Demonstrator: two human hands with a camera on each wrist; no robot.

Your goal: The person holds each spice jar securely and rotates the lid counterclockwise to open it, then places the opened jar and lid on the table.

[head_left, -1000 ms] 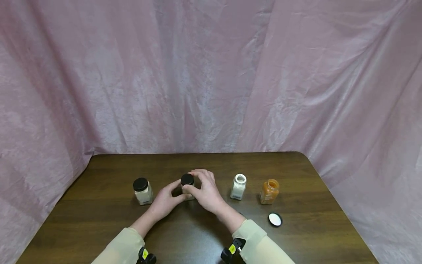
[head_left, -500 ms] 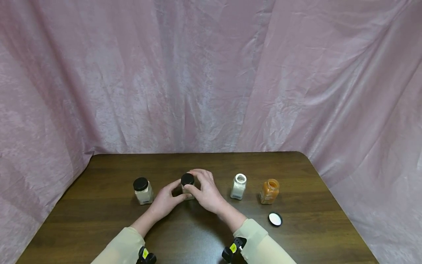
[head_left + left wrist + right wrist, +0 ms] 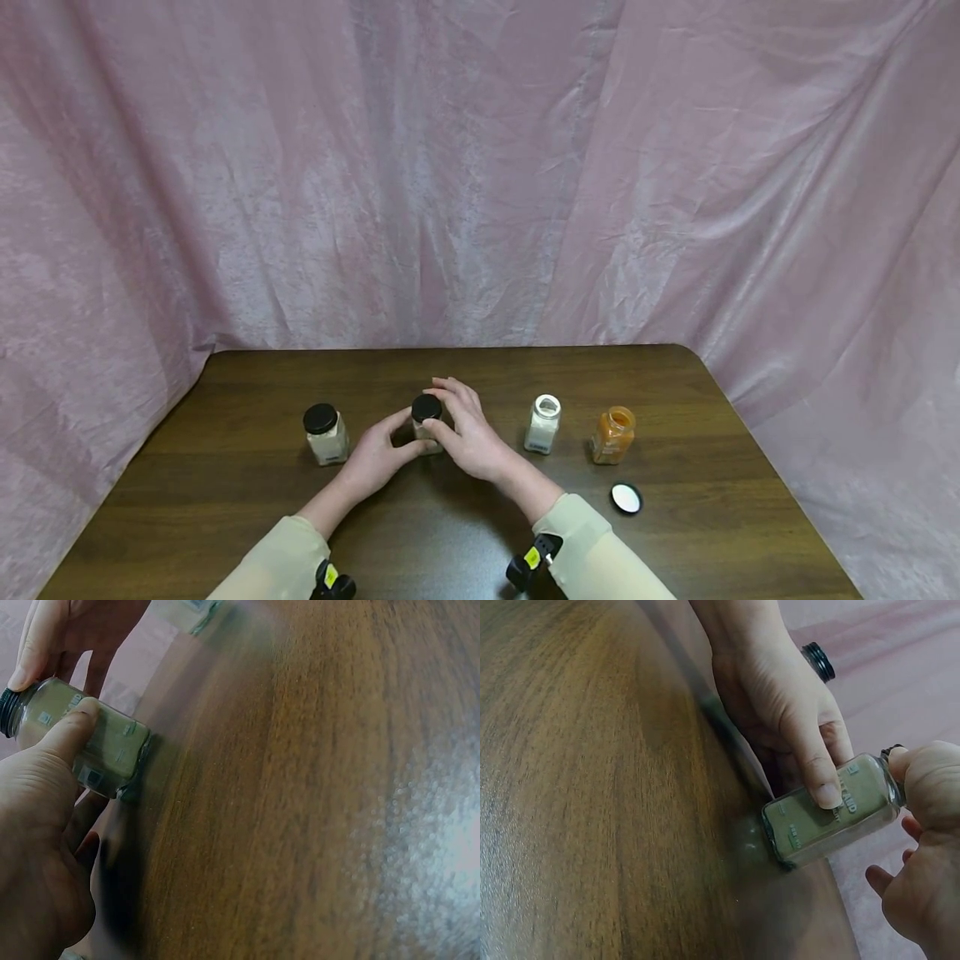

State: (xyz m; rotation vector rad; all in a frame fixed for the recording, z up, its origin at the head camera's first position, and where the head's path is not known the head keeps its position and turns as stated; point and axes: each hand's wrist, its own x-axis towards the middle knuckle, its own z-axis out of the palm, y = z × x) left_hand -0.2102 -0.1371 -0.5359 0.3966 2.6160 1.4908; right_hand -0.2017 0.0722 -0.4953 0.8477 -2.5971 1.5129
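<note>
Grip: left hand (image 3: 375, 457) holds jar (image 3: 799, 825); right hand (image 3: 471, 437) pinches its black lid (image 3: 426, 406). Jar upright, tabletop (image 3: 450, 542) left of middle, between capped jar (image 3: 328, 446) left and open white jar (image 3: 542, 428) right. Farther right: open orange jar (image 3: 612, 437), loose cap (image 3: 626, 498) on its near side.

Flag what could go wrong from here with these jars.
The middle jar might twist in the left hand if the right hand turns the black lid. The uncapped white jar and orange jar could spill if bumped. The loose lid lies near the right sleeve and might get swept aside.
</note>
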